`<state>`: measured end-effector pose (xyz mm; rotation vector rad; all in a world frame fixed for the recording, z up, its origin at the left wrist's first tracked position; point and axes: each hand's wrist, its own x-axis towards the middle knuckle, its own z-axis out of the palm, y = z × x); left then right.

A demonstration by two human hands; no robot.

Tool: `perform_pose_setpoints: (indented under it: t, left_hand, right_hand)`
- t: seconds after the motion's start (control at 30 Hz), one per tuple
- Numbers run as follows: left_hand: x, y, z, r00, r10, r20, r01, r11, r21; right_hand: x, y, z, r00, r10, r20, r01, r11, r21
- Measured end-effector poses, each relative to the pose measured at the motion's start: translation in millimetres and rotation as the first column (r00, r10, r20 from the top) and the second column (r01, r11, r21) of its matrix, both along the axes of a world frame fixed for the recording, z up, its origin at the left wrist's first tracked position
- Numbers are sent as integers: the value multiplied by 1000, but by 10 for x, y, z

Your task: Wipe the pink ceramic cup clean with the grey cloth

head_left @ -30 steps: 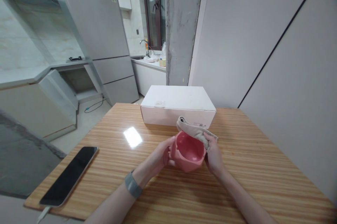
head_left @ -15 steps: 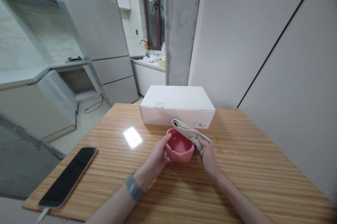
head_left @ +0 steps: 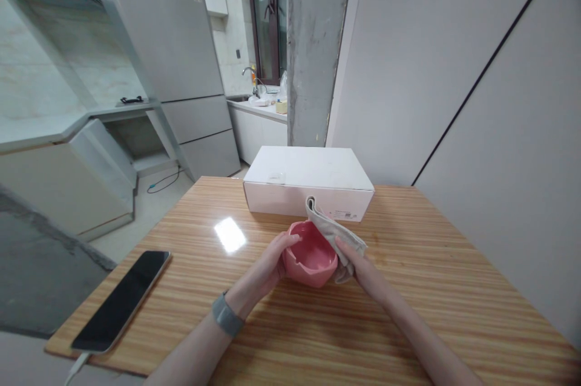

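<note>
A pink faceted bowl with notches in its rim is tilted, so its inside shows. My left hand grips its left side, thumb over the rim and fingers underneath. On the bowl's right side, my right hand is closed on a folded light-grey cloth, which lies against the rim and outer wall. The thumb rests on top of the cloth; the other fingers are mostly hidden behind it.
A white cardboard box stands behind the bowl on the wooden table. At the left edge lies a black phone with a white cable plugged in. A fridge and sink counter are farther back.
The bowl is tipped more toward me and slightly lower. The cloth has shifted a little right along the rim, and my right thumb now lies flatter on it.
</note>
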<state>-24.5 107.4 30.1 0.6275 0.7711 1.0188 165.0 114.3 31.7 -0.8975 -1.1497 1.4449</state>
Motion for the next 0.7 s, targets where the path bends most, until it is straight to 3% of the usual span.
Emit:
perform_pose_setpoints:
  t: [0.17,0.4,0.6,0.7]
  left_hand:
    - [49,16,-40,994,-64,93,66,998,-12]
    - [14,26,-215,984,-158,-82,146,979,-142]
    - [84,64,-233,995,3,-102,-9,999,-53]
    - [89,90,-184,993,52,-105,-59,996,-67]
  right_hand:
    - [-106,-35,112,997,-21,-76,12,994,-108]
    - [-107,-40,18,993,-120,-17,115,976,-185]
    - [-139,-40,96,983,-182,-31,174,969,-175]
    - [-153,-47,115,976,-218,-18,215,971,-108]
